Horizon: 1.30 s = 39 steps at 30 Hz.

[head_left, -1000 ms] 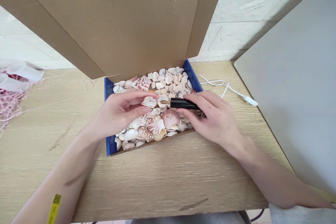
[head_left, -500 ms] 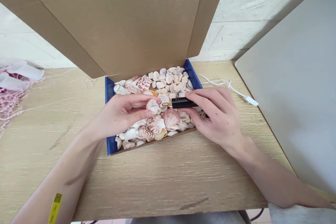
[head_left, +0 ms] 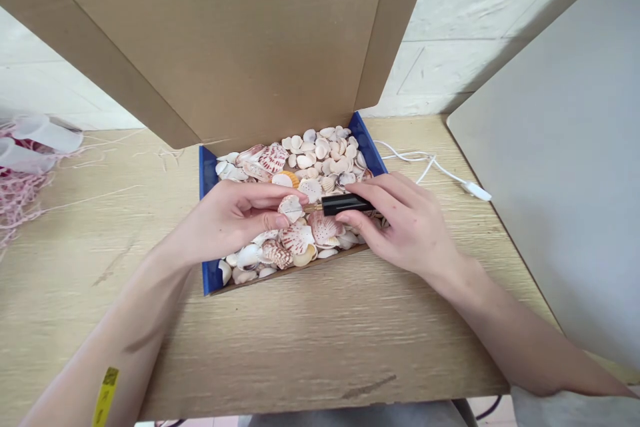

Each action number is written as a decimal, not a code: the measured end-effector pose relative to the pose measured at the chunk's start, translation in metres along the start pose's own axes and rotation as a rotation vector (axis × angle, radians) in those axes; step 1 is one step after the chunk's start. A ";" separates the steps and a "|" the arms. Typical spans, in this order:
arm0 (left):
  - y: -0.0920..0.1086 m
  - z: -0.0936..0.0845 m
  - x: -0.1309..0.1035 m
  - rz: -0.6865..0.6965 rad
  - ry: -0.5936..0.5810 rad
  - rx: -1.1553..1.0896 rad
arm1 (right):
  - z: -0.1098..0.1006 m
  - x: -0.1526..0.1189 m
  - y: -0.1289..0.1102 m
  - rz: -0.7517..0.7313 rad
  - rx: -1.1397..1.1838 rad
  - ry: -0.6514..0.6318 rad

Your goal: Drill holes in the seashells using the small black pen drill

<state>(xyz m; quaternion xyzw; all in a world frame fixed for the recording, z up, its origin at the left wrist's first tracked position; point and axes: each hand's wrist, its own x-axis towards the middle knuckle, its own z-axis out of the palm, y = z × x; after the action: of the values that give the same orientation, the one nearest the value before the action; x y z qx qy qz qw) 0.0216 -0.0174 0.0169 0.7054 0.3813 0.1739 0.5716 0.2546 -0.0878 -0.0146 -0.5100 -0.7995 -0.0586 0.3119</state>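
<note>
Over an open box (head_left: 209,227) of seashells, my left hand (head_left: 233,217) pinches a small pale shell (head_left: 291,209) between thumb and fingers. A mini drill (head_left: 347,203) with a black body and a brass-coloured chuck lies in the closed fingers of my right hand (head_left: 405,220). Its thin bit points left across the face of the held shell; whether the tip goes into the shell I cannot tell. Beneath both hands lie many loose shells, among them a pinkish scallop shell (head_left: 323,227) and a red-streaked one (head_left: 297,238).
The box's cardboard lid (head_left: 280,33) stands up at the back. A white cable (head_left: 450,177) lies right of the box, near a large grey panel (head_left: 560,167). Pink shredded strands (head_left: 23,203) and translucent plastic cups (head_left: 47,135) sit at the left on the wooden table (head_left: 280,347).
My right hand has brought the drill slightly left and down, closer to the shell. The left hand and its shell have shifted slightly downward.
</note>
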 end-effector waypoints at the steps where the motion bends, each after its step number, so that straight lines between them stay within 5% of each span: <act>1: 0.000 0.000 0.000 0.000 0.001 0.007 | -0.001 0.000 0.000 -0.009 -0.004 0.004; 22: -0.003 -0.002 0.000 -0.002 0.006 -0.041 | -0.007 0.003 0.005 -0.129 -0.069 0.193; 39: -0.004 0.000 0.000 -0.031 -0.072 0.012 | -0.002 -0.001 0.003 -0.092 -0.033 -0.014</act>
<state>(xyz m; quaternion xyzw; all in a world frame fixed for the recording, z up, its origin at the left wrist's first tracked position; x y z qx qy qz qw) 0.0203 -0.0166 0.0131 0.7087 0.3725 0.1374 0.5832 0.2583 -0.0885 -0.0142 -0.4783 -0.8231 -0.0826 0.2950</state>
